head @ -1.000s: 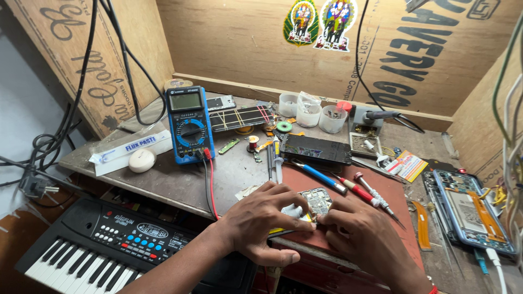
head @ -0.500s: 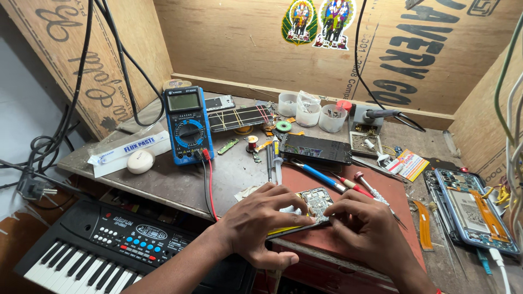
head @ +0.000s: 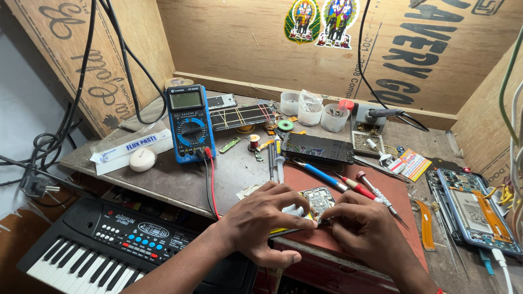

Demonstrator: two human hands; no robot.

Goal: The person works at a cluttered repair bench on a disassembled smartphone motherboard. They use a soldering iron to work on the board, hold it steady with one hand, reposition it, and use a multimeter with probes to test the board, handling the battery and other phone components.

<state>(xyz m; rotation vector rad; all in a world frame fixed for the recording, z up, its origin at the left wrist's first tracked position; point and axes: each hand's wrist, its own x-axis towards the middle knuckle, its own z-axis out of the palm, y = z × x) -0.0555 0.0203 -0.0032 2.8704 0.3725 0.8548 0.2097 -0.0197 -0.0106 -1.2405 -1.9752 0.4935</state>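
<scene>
Circuit board [head: 317, 200] btwn both hands, left hand [head: 261, 223] fingers pinching it, right hand [head: 365, 231] fingertips closed on edge

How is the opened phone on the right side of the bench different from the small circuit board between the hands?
The opened blue-framed phone lies untouched at the bench's right edge, while the small green circuit board is pinched between the left hand and right hand. The phone is larger and keeps its frame, with orange flex strips across it; the board is bare, out of any casing. Both show exposed electronics.
</scene>
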